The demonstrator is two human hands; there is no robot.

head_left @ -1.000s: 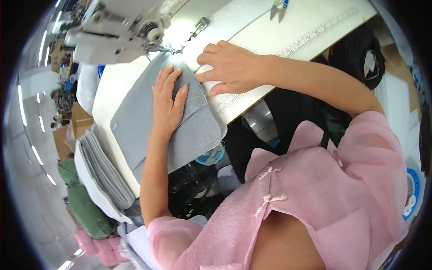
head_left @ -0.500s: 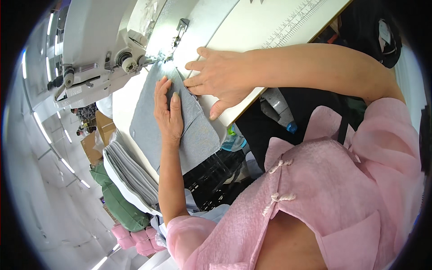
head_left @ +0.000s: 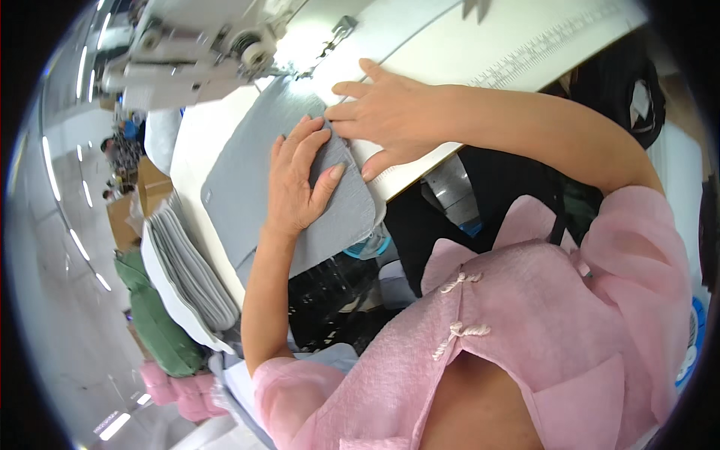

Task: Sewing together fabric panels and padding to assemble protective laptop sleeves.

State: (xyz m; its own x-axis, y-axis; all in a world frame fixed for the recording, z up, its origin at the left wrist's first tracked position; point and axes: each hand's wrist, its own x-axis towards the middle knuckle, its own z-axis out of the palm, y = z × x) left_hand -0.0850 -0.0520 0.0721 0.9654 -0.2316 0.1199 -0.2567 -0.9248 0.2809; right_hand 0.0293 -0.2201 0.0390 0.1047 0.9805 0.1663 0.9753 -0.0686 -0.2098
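Note:
A grey fabric piece (head_left: 255,172) lies on the white sewing table, its far end under the needle area of a sewing machine (head_left: 247,49). My left hand (head_left: 300,176) rests on the fabric near its right edge, fingers stretched and thumb apart. Beside that edge, my right hand (head_left: 394,112) lies with fingers spread, mostly on the tabletop, its fingertips at the fabric's border. Bright lamp light washes out the spot by the presser foot (head_left: 300,73), so the stitching point is hard to make out.
A ruler scale (head_left: 547,49) is printed along the table (head_left: 420,52). To the left stand a stack of grey fabric pieces (head_left: 191,262), a green bundle (head_left: 157,319) and pink bundles (head_left: 180,390). Below the table edge is a black crate (head_left: 330,292). People are in the far left background.
The view has tilted and shifted slightly. My left hand has moved toward the fabric's right edge, its fingers now more spread. The crease seen in the fabric's right part has flattened out.

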